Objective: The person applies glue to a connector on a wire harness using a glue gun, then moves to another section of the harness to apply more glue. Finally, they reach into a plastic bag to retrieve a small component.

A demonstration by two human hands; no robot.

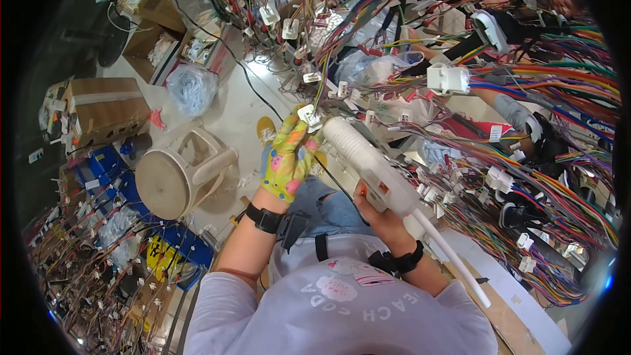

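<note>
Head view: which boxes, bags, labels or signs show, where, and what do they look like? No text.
Cardboard box: left, on the floor, brown, oblong, pale tape along the top.
Open cartons: upper left, brown, flaps up.
Plastic bag: right of the taped box, clear, bulging.
Blue crates: lower left, beside the beige stool.
White tag: right, small, among the coloured wires.
No screens show.

1. Pale floor (230,118), littered with scraps.
2. Overturned beige plastic stool (181,171) on the floor, left of centre.
3. Cardboard boxes (105,108) along the floor's left edge; blue crates (108,171) below them.
4. Clear plastic bag (192,87) beside the boxes.
5. Even, bright lighting.
</note>
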